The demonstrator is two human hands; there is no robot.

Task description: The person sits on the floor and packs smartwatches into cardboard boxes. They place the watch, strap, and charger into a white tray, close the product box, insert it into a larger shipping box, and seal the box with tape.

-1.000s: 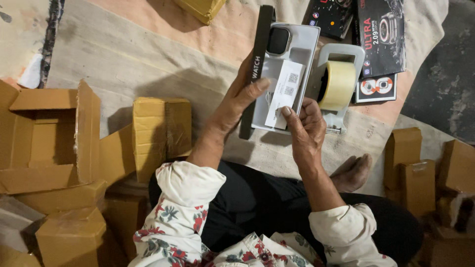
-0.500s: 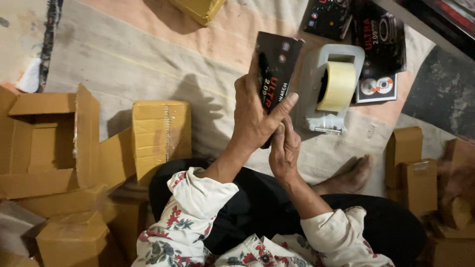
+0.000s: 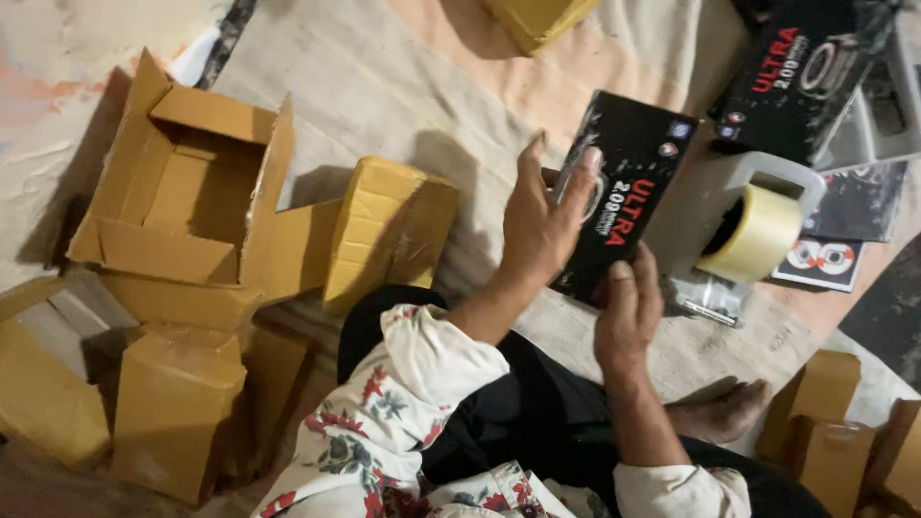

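Head view, person seated on a pale cloth (image 3: 384, 86) on the floor. Both hands grip one black product box (image 3: 628, 197), held tilted above the cloth in front of the lap. Left hand (image 3: 542, 225) clasps the box's left long edge: palm behind it, fingers wrapped over the upper part of the front face, thumb raised alongside. Right hand (image 3: 628, 312) pinches the box's lower end, thumb on the front face, remaining fingers hidden beneath. The box thus sits between the two hands, up and right of the left palm, directly above the right. Just right of the box, apart from it: a tape dispenser (image 3: 758, 216) with a roll of yellowish tape, resting on the cloth. Beyond it, a second black box (image 3: 801, 82) and flat printed cards (image 3: 825, 264). To the left of the left forearm: a closed, taped cardboard carton (image 3: 384, 235) lying tilted, then an open carton (image 3: 187, 187) with flaps up. More brown cartons (image 3: 168, 403) are stacked lower left, others at lower right (image 3: 825, 422).
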